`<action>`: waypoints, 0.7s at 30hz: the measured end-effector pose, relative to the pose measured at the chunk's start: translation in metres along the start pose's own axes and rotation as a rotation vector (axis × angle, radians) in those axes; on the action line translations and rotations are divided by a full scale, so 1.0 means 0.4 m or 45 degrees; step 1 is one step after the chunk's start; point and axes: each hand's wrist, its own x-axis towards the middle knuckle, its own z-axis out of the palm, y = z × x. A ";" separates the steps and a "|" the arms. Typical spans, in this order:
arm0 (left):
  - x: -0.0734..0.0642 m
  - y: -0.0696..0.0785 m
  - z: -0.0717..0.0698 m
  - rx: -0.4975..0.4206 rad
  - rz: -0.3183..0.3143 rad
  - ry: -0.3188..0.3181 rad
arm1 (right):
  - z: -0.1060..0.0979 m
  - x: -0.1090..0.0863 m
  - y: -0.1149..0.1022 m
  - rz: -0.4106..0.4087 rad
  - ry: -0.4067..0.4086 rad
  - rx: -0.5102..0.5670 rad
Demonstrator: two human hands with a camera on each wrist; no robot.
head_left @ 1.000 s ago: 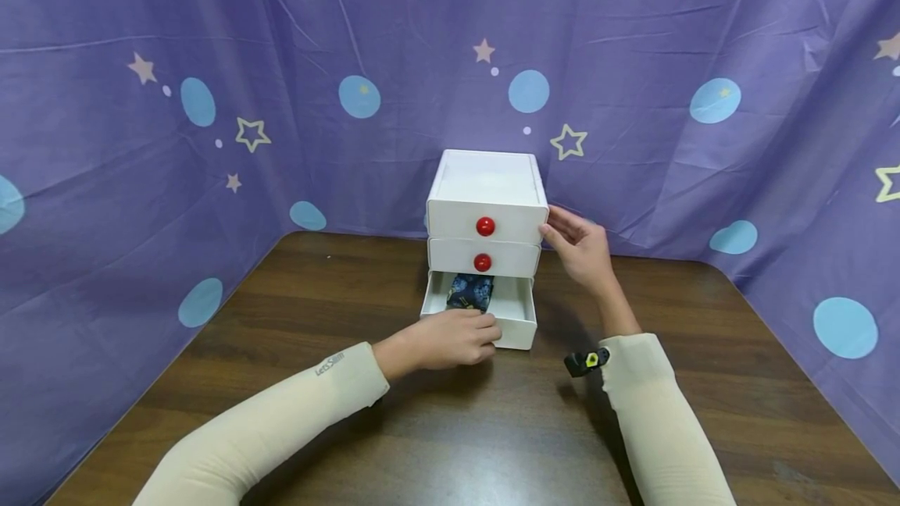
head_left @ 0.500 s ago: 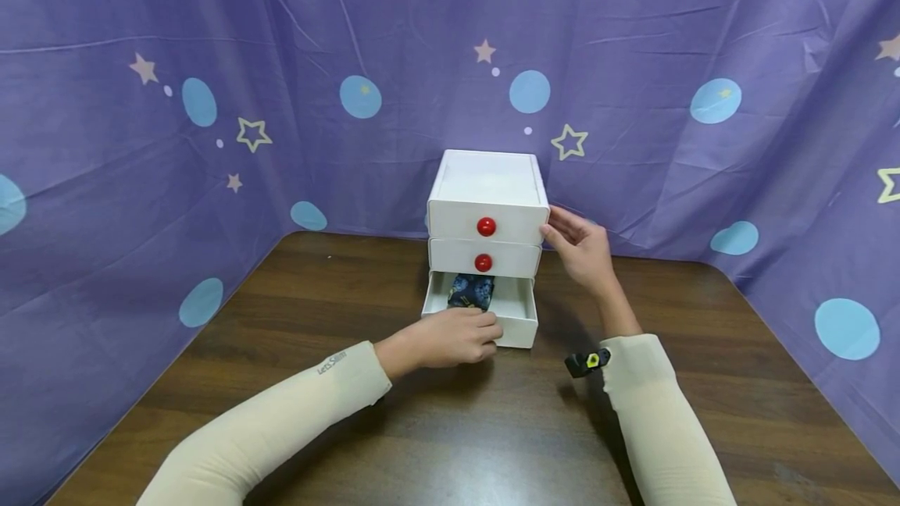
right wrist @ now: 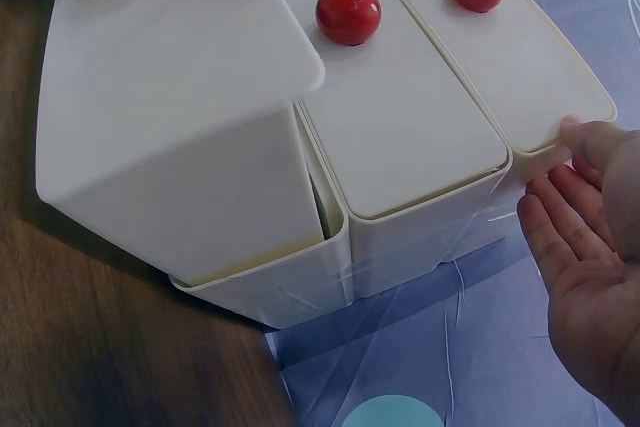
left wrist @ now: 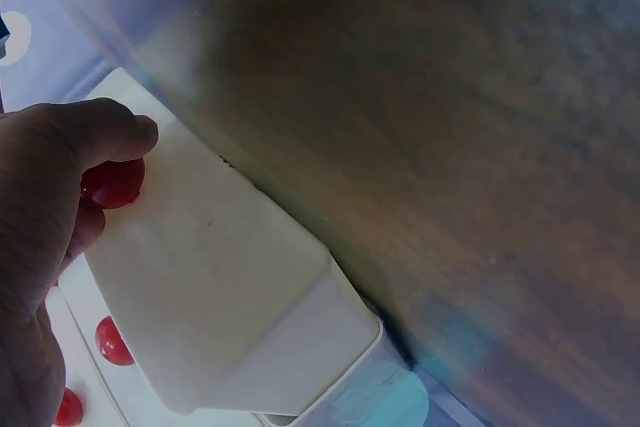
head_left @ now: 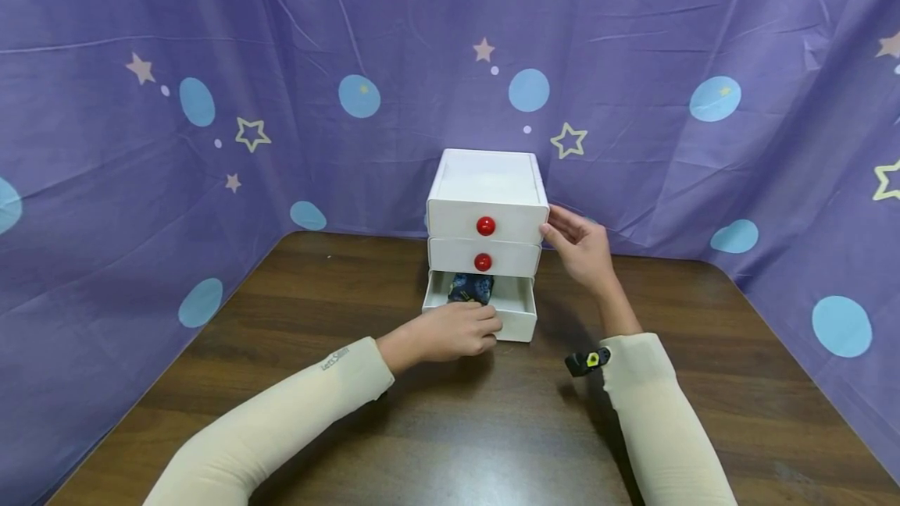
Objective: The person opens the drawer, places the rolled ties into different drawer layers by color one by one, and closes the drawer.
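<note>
A white cabinet (head_left: 487, 178) of three stacked drawers with red ball knobs stands on the table. Its bottom drawer (head_left: 517, 325) is pulled partway out, and a folded dark blue patterned cloth (head_left: 469, 287) lies inside. My left hand (head_left: 453, 332) is at that drawer's front; in the left wrist view its thumb and fingers pinch the red knob (left wrist: 113, 183). At the cabinet's upper right, my right hand (head_left: 582, 247) rests its thumb on the top drawer's front corner (right wrist: 572, 132). The other fingers lie fairly straight along the side.
The middle drawer's knob (head_left: 482, 262) and top drawer's knob (head_left: 486, 226) face forward, both drawers pushed in. Brown wooden tabletop (head_left: 534, 436) spreads around the cabinet. A purple curtain (head_left: 422, 37) with stars and dots hangs close behind. A black strap (head_left: 587, 362) sits at the right wrist.
The bottom drawer has slid slightly inward, with my left hand moving forward on its knob. Less of the cloth shows. My right hand stays at the cabinet's corner.
</note>
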 end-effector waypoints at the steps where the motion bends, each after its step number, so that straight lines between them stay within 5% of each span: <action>1: 0.000 0.000 0.000 -0.001 -0.001 0.002 | 0.000 0.000 0.000 -0.002 -0.002 -0.001; 21: 0.009 -0.026 0.030 -0.048 -0.045 -0.053 | -0.003 0.003 0.007 0.002 0.002 0.015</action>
